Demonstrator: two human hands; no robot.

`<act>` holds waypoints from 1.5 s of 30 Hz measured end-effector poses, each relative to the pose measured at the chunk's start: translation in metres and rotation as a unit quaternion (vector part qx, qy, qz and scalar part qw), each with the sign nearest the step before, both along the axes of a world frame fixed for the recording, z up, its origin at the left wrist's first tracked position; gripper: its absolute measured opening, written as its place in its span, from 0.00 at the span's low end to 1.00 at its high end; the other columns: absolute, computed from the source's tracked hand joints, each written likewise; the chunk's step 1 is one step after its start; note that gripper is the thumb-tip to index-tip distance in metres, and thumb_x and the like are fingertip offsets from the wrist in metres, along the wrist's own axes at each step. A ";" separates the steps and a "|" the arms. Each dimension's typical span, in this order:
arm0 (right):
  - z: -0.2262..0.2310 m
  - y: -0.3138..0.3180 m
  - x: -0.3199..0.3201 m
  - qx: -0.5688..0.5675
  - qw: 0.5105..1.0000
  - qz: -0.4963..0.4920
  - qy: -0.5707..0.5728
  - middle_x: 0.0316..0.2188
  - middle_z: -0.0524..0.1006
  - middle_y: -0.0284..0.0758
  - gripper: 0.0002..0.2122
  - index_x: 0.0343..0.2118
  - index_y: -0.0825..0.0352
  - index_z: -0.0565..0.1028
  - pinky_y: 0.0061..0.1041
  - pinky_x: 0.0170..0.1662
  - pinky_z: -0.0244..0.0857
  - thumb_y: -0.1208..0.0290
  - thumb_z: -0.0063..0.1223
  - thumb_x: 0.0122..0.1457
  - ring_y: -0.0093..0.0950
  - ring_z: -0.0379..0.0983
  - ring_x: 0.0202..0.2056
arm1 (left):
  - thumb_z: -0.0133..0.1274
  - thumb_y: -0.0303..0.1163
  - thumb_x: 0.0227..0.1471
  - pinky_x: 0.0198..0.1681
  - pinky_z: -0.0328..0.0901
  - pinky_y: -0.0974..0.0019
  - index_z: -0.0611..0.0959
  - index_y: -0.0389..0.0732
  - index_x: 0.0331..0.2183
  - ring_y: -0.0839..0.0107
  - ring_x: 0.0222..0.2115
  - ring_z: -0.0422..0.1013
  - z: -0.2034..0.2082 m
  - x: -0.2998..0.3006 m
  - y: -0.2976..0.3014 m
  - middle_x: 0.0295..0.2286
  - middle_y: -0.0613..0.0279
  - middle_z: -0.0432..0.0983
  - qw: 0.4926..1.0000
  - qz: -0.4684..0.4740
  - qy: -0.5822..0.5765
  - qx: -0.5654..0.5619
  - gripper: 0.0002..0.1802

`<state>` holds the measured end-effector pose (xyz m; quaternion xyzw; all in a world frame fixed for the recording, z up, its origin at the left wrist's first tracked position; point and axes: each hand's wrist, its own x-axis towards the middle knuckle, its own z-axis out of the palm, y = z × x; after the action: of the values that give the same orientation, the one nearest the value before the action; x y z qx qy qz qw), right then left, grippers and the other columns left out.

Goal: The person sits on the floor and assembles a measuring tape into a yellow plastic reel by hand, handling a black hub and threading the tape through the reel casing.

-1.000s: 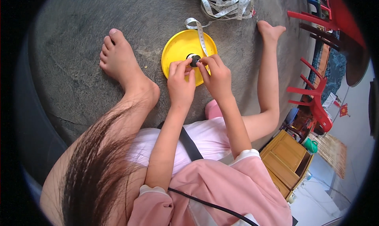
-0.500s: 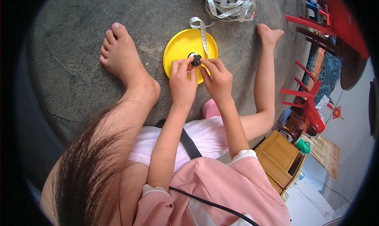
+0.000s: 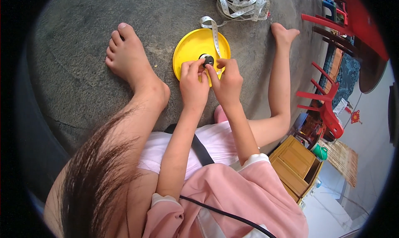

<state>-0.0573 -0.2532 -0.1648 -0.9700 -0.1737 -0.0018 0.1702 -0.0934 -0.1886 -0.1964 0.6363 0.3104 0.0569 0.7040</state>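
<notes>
Head camera: on a concrete floor, a tangled measuring tape lies far beyond a yellow disc; the left hand pinches a black knob near the disc's center, the right hand's thumb touching it, forefinger apart.

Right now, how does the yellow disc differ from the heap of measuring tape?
The yellow disc is plain yellow; the heap of measuring tape is pale with dark markings. The disc is one round piece with a rim, whereas the heap is tangled loops. The disc is close to the left hand and right hand; the heap lies farther away. Both show against the grey floor.
</notes>
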 end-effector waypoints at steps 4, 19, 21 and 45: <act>0.004 0.004 0.000 0.015 0.999 0.030 0.024 0.21 0.65 0.36 0.06 0.24 0.67 0.65 0.26 0.20 0.61 0.75 0.47 0.42 0.33 0.66 0.20 | 0.43 0.16 0.34 0.27 0.62 0.72 0.71 0.34 0.29 0.70 0.22 0.66 0.001 0.000 0.002 0.26 0.58 0.63 1.000 0.004 -0.002 0.003 0.12; -0.013 0.004 -0.001 0.070 0.996 -0.047 0.002 0.20 0.66 0.36 0.05 0.22 0.69 0.66 0.24 0.20 0.60 0.77 0.49 0.40 0.30 0.66 0.20 | 0.46 0.18 0.36 0.27 0.64 0.75 0.72 0.34 0.28 0.71 0.25 0.67 -0.003 0.001 0.001 0.26 0.58 0.65 1.000 -0.002 0.008 0.019 0.10; -0.012 0.000 0.000 0.083 0.996 0.005 -0.007 0.21 0.67 0.36 0.07 0.25 0.68 0.68 0.23 0.22 0.61 0.77 0.49 0.40 0.30 0.67 0.20 | 0.44 0.17 0.34 0.26 0.62 0.71 0.71 0.35 0.28 0.70 0.22 0.66 -0.003 0.000 0.002 0.25 0.58 0.63 1.000 0.002 0.003 0.010 0.11; -0.009 0.000 0.001 0.015 0.999 0.039 -0.008 0.21 0.67 0.35 0.06 0.24 0.66 0.68 0.24 0.20 0.61 0.76 0.49 0.40 0.31 0.67 0.20 | 0.45 0.17 0.35 0.28 0.64 0.75 0.72 0.34 0.28 0.72 0.24 0.67 -0.003 0.001 0.005 0.26 0.58 0.65 0.999 -0.021 0.030 0.020 0.11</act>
<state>-0.0563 -0.2528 -0.1736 -0.9597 -0.2130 -0.0055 0.1831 -0.0929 -0.1839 -0.1996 0.6582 0.3166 0.0296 0.6824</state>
